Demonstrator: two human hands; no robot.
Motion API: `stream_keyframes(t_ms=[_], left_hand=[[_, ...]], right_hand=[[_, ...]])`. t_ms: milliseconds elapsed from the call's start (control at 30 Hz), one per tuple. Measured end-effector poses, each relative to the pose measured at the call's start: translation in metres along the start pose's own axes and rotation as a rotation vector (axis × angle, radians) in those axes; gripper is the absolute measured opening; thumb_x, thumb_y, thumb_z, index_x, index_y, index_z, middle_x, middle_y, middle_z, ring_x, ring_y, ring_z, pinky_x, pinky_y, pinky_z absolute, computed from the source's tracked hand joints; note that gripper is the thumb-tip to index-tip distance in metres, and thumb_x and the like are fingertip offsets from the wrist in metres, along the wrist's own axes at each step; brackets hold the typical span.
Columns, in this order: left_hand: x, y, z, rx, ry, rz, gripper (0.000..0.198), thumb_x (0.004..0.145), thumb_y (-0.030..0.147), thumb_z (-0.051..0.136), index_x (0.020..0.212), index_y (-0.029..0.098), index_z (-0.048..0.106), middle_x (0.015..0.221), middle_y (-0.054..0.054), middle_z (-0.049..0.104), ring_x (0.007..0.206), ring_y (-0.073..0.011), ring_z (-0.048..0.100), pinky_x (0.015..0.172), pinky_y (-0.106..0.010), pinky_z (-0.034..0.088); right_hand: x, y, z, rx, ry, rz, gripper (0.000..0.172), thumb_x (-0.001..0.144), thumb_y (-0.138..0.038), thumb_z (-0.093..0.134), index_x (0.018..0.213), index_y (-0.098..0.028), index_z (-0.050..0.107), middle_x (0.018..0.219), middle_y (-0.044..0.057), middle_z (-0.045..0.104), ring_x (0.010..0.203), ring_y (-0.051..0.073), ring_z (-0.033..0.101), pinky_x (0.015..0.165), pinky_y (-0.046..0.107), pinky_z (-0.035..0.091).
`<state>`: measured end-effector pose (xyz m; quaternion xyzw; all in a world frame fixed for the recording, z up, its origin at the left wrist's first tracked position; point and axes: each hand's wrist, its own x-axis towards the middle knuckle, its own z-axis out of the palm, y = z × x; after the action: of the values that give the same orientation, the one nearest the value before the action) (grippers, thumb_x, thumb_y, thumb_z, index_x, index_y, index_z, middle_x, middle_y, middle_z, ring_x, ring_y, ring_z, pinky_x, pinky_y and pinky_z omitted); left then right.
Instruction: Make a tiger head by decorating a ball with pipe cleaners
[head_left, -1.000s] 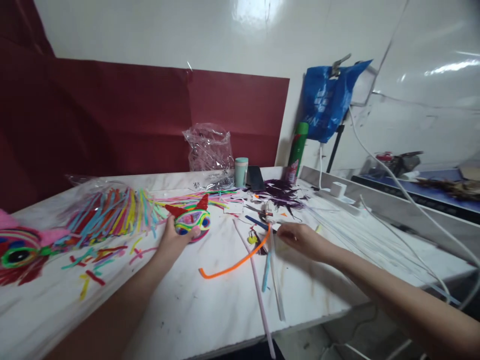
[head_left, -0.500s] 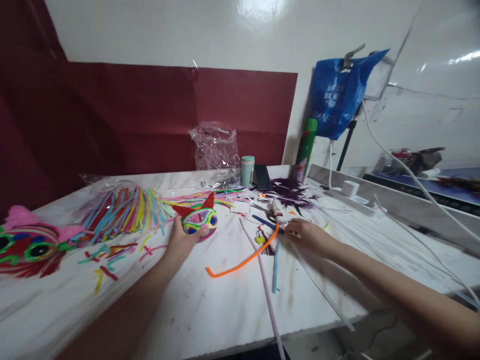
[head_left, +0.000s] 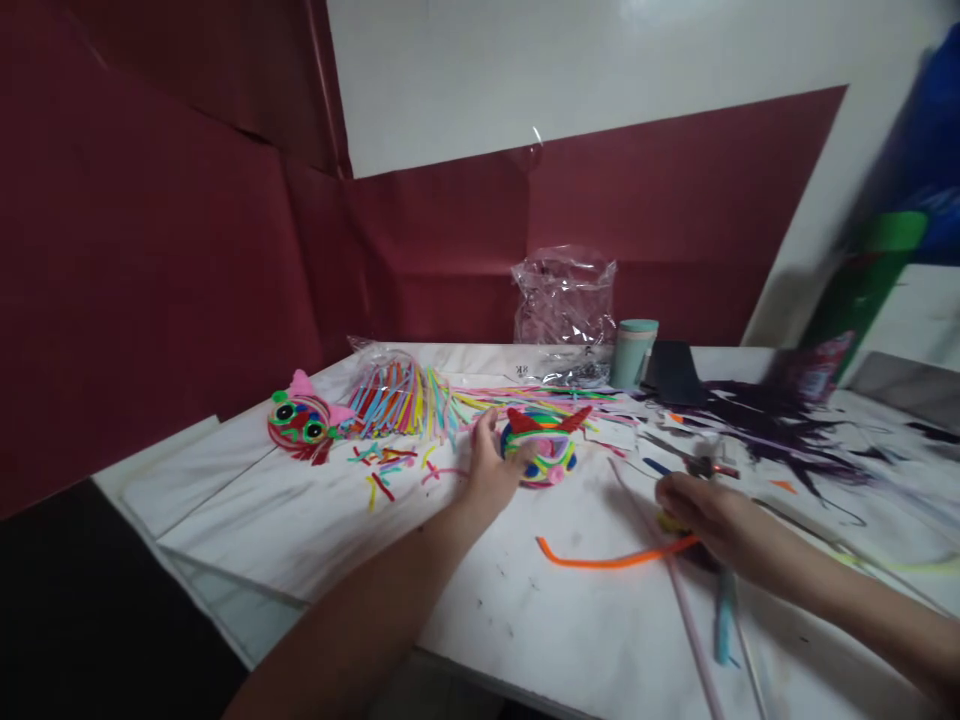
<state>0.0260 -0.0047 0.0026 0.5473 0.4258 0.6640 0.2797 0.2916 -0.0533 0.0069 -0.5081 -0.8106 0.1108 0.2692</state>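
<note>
My left hand (head_left: 499,455) is closed around a small round animal face (head_left: 551,447) made of coloured fuzzy strips, with red pointed ears; it rests on or just above the table. My right hand (head_left: 697,505), fingers curled, is over the right part of an orange fuzzy strip (head_left: 607,563). What it holds, if anything, is hidden. By its fingertips lie a dark blue strip (head_left: 656,467) and what looks like scissors (head_left: 701,464). A lilac strip (head_left: 686,610) and a light blue strip (head_left: 723,620) lie below it.
A similar finished-looking face (head_left: 300,425) with pink ears sits at the left, near a bundle of coloured strips (head_left: 397,400) and scattered cut pieces (head_left: 386,465). A green cup (head_left: 634,355), dark phone-like slab (head_left: 675,375), clear plastic bag (head_left: 566,300) and purple strands (head_left: 780,415) stand or lie behind.
The view has swung left, so things appear further right. My right hand has moved closer to me, over the orange strip. My left hand still holds the face, which is now turned differently.
</note>
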Motion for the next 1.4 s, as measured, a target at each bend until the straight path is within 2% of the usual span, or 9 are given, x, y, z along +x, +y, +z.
stream_keyframes(t_ms=[167,333,567,767,933,1033,1100,1233,1400], left_hand=[[0.031,0.024,-0.027,0.15,0.093,0.041,0.032,0.09,0.038,0.034,0.109,0.017,0.05,0.108,-0.01,0.058,0.099,-0.016,0.055,0.082,-0.028,0.044],[0.054,0.037,-0.062,0.418,-0.26,0.001,0.022,0.078,0.032,0.05,0.071,0.015,0.061,0.059,0.002,0.056,0.052,-0.0114,0.049,0.052,-0.022,0.037],[0.023,0.015,-0.074,0.778,-0.698,0.169,0.009,0.067,0.014,0.058,0.06,0.017,0.061,0.067,-0.003,0.061,0.069,-0.018,0.055,0.067,-0.028,0.041],[0.018,0.01,-0.076,0.853,-0.773,0.416,0.017,0.079,0.018,0.051,0.062,0.018,0.055,0.073,-0.006,0.058,0.077,-0.0207,0.053,0.076,-0.034,0.041],[0.014,0.04,-0.061,0.773,-0.561,0.568,0.021,0.09,0.02,0.032,0.085,0.018,0.052,0.088,-0.009,0.058,0.085,-0.02,0.052,0.08,-0.034,0.042],[0.002,0.06,-0.038,0.634,-0.432,0.563,0.016,0.089,0.021,0.035,0.082,0.019,0.05,0.08,-0.004,0.057,0.075,-0.0163,0.054,0.07,-0.028,0.043],[-0.01,0.068,-0.02,0.492,-0.447,0.476,0.013,0.086,0.022,0.041,0.076,0.02,0.049,0.068,0.001,0.054,0.065,-0.0141,0.052,0.062,-0.025,0.041],[-0.033,0.066,0.012,0.265,-0.553,0.146,0.013,0.083,0.022,0.042,0.071,0.02,0.047,0.056,0.005,0.047,0.05,-0.0111,0.046,0.051,-0.023,0.036],[-0.038,0.057,0.028,0.055,-0.539,-0.12,0.013,0.078,0.023,0.047,0.066,0.019,0.047,0.049,0.006,0.047,0.047,-0.0091,0.044,0.051,-0.022,0.037]], right_hand=[[0.017,-0.026,0.016,0.007,-0.063,-0.085,0.019,0.089,-0.032,0.032,0.074,-0.022,0.039,0.065,0.003,0.054,0.056,0.016,0.048,0.054,0.028,0.039],[0.031,-0.045,0.017,-0.048,-0.057,-0.144,0.019,0.09,-0.033,0.029,0.078,-0.022,0.038,0.067,0.003,0.054,0.057,0.017,0.048,0.058,0.03,0.038],[0.03,-0.058,0.014,-0.005,-0.057,-0.186,0.018,0.088,-0.031,0.03,0.074,-0.022,0.038,0.064,0.003,0.052,0.055,0.016,0.046,0.055,0.028,0.038],[0.019,-0.044,0.014,0.039,-0.018,-0.165,0.023,0.089,-0.029,0.03,0.067,-0.023,0.036,0.06,0.001,0.049,0.052,0.014,0.043,0.052,0.026,0.036],[0.024,-0.041,0.003,0.092,0.256,-0.097,0.029,0.088,-0.039,0.039,0.064,-0.023,0.039,0.055,-0.001,0.046,0.051,0.013,0.041,0.051,0.026,0.035],[0.031,-0.054,-0.002,0.367,0.312,-0.18,0.018,0.085,-0.038,0.049,0.086,-0.02,0.051,0.073,0.002,0.056,0.065,0.015,0.052,0.062,0.028,0.043],[0.033,-0.067,0.0,0.591,0.26,-0.179,0.025,0.083,-0.041,0.054,0.095,-0.019,0.054,0.078,0.003,0.058,0.071,0.015,0.055,0.066,0.029,0.045],[0.032,-0.083,0.01,0.896,0.148,-0.087,0.03,0.074,-0.049,0.063,0.079,-0.019,0.06,0.068,0.0,0.06,0.062,0.013,0.055,0.06,0.027,0.045],[0.035,-0.081,0.015,0.97,0.182,0.031,0.036,0.069,-0.053,0.065,0.065,-0.018,0.059,0.061,-0.001,0.057,0.058,0.012,0.05,0.058,0.026,0.043]])
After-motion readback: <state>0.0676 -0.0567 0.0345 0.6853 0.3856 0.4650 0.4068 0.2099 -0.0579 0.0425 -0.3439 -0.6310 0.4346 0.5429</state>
